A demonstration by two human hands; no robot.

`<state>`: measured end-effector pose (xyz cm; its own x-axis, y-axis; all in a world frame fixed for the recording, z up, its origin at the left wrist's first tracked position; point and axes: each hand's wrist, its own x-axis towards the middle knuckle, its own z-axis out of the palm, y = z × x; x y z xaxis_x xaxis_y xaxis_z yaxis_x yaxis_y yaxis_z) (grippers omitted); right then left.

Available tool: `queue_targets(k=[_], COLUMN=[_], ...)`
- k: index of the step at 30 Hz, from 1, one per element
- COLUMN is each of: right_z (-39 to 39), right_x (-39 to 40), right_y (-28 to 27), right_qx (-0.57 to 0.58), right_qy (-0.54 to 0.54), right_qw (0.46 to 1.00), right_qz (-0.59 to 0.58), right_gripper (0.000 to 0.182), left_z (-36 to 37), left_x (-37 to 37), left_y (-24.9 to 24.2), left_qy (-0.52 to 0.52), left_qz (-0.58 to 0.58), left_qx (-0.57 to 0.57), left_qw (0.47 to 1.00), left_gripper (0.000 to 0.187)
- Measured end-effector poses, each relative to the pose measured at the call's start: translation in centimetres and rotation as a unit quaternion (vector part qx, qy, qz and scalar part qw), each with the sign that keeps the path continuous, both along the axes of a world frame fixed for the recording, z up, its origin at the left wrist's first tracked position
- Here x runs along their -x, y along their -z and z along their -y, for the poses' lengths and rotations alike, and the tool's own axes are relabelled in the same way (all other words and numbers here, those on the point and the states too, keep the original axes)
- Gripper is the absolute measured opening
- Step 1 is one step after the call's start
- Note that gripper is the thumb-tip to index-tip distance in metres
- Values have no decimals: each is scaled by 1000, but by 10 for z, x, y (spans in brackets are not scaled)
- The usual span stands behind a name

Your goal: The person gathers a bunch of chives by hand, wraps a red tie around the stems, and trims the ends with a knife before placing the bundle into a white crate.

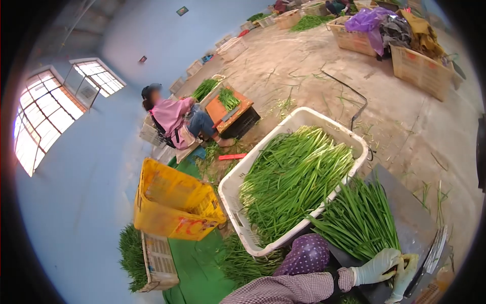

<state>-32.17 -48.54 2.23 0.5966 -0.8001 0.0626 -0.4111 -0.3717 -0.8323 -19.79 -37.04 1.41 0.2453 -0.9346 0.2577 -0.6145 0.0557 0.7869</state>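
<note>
Both of my hands wear pale gloves at the lower right, over a dark grey board (pixel 410 213). My left hand (pixel 377 267) is closed at the base of a bundle of long green stalks (pixel 362 220), whose leaves fan out up and left. Close against it on the right is my right hand (pixel 405 276), with its fingers curled near the stalk ends; what it holds is too small to make out. A knife (pixel 430 258) lies on the board just right of my right hand. Beyond the board, a white crate (pixel 238 195) holds a large heap of green stalks.
An empty yellow crate (pixel 174 225) stands left of the white crate. Below it, another crate (pixel 161 263) and loose greens (pixel 248 261) rest by green sheeting (pixel 195 268). A seated person (pixel 174 119) is beside an orange-topped table (pixel 230 106). A bent metal rod (pixel 349 88) lies beyond.
</note>
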Motion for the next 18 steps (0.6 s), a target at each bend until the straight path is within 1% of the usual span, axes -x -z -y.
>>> queue_targets(k=[1,2,3,4,5,6,7,8,10,11,12,13,14,15,16,17,18], right_z=[7,8,-2,-19,-37,-51,-58,-57,-41,-37,-33,-29,-28,-29,-29,-27,-23], right_x=[4,10,20,39,59,75,79,79,87,91,95,96,96,95,95,95,93], right_y=[8,13,19,29,41,48,45,41,52,51,47,43,41,39,38,35,31], right_qx=[15,31,38,34,33,33,35,66,61,72,45,21,38,68,97,123,139], right_qy=[-8,-16,-20,-60,-99,-135,-168,-152,-158,-158,-156,-155,-158,-164,-170,-177,-182], right_qw=[1000,999,999,996,988,974,955,949,948,947,953,958,958,956,952,950,947], right_qz=[0,0,5,-56,-118,-181,-243,-270,-270,-270,-256,-239,-235,-234,-234,-226,-227], right_gripper=[6,6,6,26,49,72,95,98,100,100,100,100,100,99,99,95,95], left_z=[2,4,7,11,14,19,24,31,41,44,49,68,74,78,88,107,95], left_x=[0,4,7,9,6,4,-1,-6,-13,-16,-18,-11,-12,-14,-9,-14,-22], left_y=[-2,7,18,25,24,25,28,29,20,21,29,54,54,53,74,101,65], left_qy=[-31,-35,-42,-48,-66,-71,-95,-120,-169,-161,-153,-169,-148,-125,-152,-131,-100], left_qz=[30,34,18,1,42,45,62,80,68,102,137,129,18,-94,-162,88,-1], left_qx=[78,84,56,29,70,82,33,-18,-36,-28,-20,-2,-5,-7,56,86,79], left_qw=[996,995,997,998,994,993,993,989,983,981,978,977,989,988,974,984,992], left_gripper=[32,32,26,20,12,12,12,13,11,11,11,12,11,10,14,20,21])
